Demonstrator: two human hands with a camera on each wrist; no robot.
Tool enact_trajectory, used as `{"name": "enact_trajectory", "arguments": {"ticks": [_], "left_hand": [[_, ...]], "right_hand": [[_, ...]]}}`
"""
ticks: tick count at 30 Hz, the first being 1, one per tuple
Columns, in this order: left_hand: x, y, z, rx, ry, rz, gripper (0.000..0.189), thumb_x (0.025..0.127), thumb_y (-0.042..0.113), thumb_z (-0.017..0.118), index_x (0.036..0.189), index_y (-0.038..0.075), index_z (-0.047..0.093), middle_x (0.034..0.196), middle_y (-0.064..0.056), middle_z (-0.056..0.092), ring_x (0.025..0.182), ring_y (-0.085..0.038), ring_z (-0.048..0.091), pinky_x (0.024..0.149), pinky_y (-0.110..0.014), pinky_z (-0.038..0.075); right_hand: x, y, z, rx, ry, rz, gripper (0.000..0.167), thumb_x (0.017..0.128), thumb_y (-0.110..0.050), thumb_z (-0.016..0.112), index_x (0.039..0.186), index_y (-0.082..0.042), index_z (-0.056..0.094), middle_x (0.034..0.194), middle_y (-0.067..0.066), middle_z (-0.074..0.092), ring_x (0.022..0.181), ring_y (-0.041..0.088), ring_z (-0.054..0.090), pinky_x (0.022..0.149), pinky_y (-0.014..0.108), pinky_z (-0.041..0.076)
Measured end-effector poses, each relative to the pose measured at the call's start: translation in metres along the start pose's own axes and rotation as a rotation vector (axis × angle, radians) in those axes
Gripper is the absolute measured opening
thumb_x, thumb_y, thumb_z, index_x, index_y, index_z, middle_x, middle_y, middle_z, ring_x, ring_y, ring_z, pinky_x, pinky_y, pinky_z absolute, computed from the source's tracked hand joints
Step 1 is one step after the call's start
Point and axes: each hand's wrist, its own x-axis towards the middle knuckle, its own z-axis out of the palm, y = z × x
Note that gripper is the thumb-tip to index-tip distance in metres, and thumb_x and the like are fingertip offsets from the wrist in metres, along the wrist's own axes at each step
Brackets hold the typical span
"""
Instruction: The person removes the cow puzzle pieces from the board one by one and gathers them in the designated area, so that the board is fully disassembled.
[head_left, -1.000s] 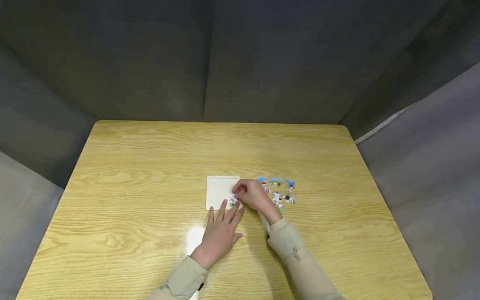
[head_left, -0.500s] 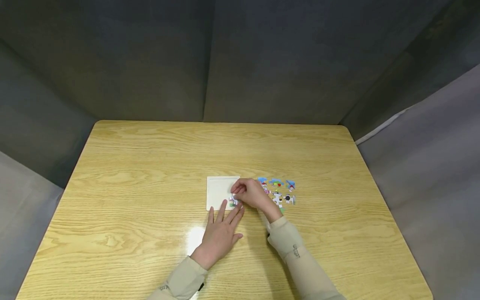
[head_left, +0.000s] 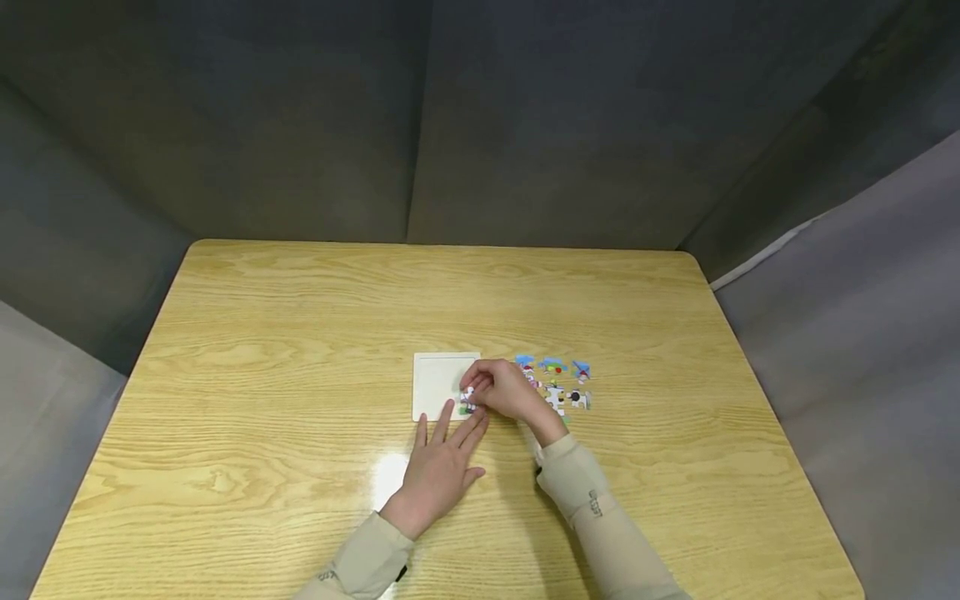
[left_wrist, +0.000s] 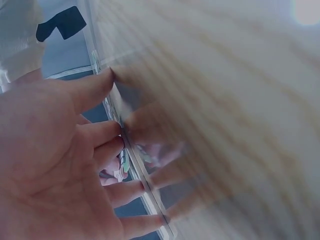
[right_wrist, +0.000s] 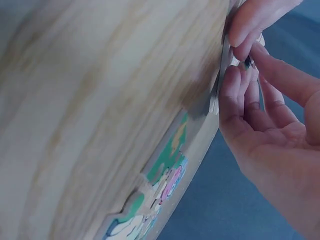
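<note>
A shallow cream puzzle tray (head_left: 433, 382) lies near the middle of the table in the head view. My left hand (head_left: 437, 477) is spread flat at its front edge, fingertips touching the rim; the left wrist view has these fingers (left_wrist: 131, 192) straight along the edge. Over the tray's front right corner my right hand (head_left: 508, 392) pinches a small white-and-green jigsaw piece (head_left: 468, 399) between thumb and fingers. Much of that piece is covered by the fingers, and I cannot tell whether another lies under it. In the right wrist view the right hand (right_wrist: 272, 105) works close beside the left fingertips.
Several loose jigsaw pieces (head_left: 554, 396) with blue, white and green printing lie right of the tray, partly behind the right wrist. Some of these pieces (right_wrist: 167, 155) show in the right wrist view. The wooden table (head_left: 300, 350) is bordered by grey curtains (head_left: 570, 125).
The right hand has turned and shifted the jigsaw piece slightly at the tray's corner, so more of its print shows. My left hand has hardly moved.
</note>
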Motion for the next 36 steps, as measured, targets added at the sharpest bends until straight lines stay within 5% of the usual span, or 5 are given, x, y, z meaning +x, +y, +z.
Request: {"name": "enact_trajectory", "arguments": {"ticks": [20,36], "left_hand": [[0.0,-0.001,0.0,0.021,-0.01,0.011,0.067,0.095,0.047,0.058,0.151,0.015,0.041,0.158,0.005,0.031,0.144,-0.038,0.025,0.108,-0.063,0.029],[0.0,-0.001,0.005,-0.006,0.006,-0.002,0.068,0.094,0.047,0.06,0.151,0.016,0.04,0.159,0.005,0.03,0.144,-0.037,0.025,0.108,-0.063,0.028]], "right_hand": [[-0.008,0.0,-0.014,0.058,0.084,-0.016,0.01,0.082,0.001,0.077,0.09,-0.002,0.07,0.082,0.005,0.068,0.074,0.014,0.066,0.071,0.025,0.055],[-0.029,0.024,-0.043,0.041,0.128,-0.009,0.009,0.083,-0.003,0.077,0.089,-0.003,0.07,0.081,0.005,0.068,0.073,0.02,0.067,0.065,0.029,0.056]]}}
